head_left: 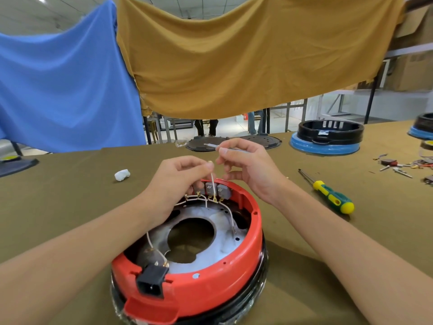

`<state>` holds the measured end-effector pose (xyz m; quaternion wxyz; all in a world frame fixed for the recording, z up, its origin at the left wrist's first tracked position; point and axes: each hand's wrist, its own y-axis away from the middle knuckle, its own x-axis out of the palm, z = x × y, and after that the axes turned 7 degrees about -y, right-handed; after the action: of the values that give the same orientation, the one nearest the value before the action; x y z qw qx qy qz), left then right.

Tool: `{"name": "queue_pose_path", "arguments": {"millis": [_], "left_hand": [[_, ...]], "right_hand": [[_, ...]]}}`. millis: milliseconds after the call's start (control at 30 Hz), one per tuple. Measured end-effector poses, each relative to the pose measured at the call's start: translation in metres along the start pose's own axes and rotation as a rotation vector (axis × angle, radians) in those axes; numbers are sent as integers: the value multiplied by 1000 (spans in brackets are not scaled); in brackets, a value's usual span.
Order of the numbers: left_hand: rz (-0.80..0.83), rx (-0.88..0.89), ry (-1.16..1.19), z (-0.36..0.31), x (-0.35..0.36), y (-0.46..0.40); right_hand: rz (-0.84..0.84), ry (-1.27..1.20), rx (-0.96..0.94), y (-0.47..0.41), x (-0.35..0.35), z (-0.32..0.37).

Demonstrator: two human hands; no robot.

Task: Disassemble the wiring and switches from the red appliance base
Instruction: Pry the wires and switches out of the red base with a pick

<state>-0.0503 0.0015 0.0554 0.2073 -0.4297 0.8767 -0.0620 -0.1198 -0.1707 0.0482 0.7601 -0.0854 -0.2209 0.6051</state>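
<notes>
Red appliance base sits open side up on the table, switches at its far rim. Left hand pinches a freed white wire upright, likely clearing it from the terminals. Right hand curls beside it, pinching a thin metal tool. Screwdriver lies well right.

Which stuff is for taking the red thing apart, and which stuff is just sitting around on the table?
For the job:
- round red plastic appliance base
- thin white wire pinched in the left hand
- grey block switches
- black plug socket
- right hand

Just lying about:
- yellow-and-green handled screwdriver
- crumpled white wad
- black ring on blue base
- small loose metal parts
</notes>
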Motion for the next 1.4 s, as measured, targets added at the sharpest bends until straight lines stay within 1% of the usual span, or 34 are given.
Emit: {"name": "queue_pose_path", "arguments": {"millis": [100, 200, 267, 400, 500, 600, 667, 733, 800, 833, 867, 933, 1000, 1067, 1133, 1200, 1267, 1300, 1400], "left_hand": [[-48, -78, 132, 0, -3, -3], [-85, -98, 163, 0, -4, -4], [-128, -104, 189, 1, -5, -5], [-109, -85, 227, 1, -7, -6], [-123, -105, 185, 2, -7, -6], [-157, -77, 67, 4, -7, -8], [-201, 8, -116, 5, -7, -7], [-229, 118, -347, 4, -6, -5], [-265, 165, -526, -1, -8, -3], [-255, 155, -604, -5, -12, -4], [-209, 114, -702, -8, -18, -5], [-23, -54, -945, -14, -33, -10], [170, -165, -1093, -14, -47, -12], [276, -147, -1083, -7, -51, -9], [312, -82, -1058, 5, -49, -6], [271, -49, -1084, 13, -47, -4], [234, -40, -1092, 16, -47, -7], [236, -42, -1082, 17, -47, -8], [256, -32, -1030, 17, -49, -9]], "right_hand": [[13, -2, -12, 0, 0, 0], [65, 29, -34, 1, 2, -1], [99, 98, -59, 3, 4, -3], [68, 178, -109, 5, 8, -5], [45, 184, -111, 5, 7, -5], [2, 137, -98, 3, 3, -4], [-39, 127, -76, 0, -2, -2], [-54, 131, -29, -1, -8, 1], [-65, 140, 17, -2, -14, 4], [-80, 137, 30, -3, -17, 6], [-108, 142, 41, -4, -21, 7], [-182, 252, 62, -8, -31, 10], [-241, 532, 102, -10, -43, 14], [-284, 781, 175, -12, -54, 16], [-310, 913, 271, -13, -62, 17], [-320, 1039, 341, -12, -64, 19], [-397, 1148, 285, -12, -64, 20], [-446, 1136, 214, -13, -62, 21], [-505, 866, 9, -14, -54, 20]]}}
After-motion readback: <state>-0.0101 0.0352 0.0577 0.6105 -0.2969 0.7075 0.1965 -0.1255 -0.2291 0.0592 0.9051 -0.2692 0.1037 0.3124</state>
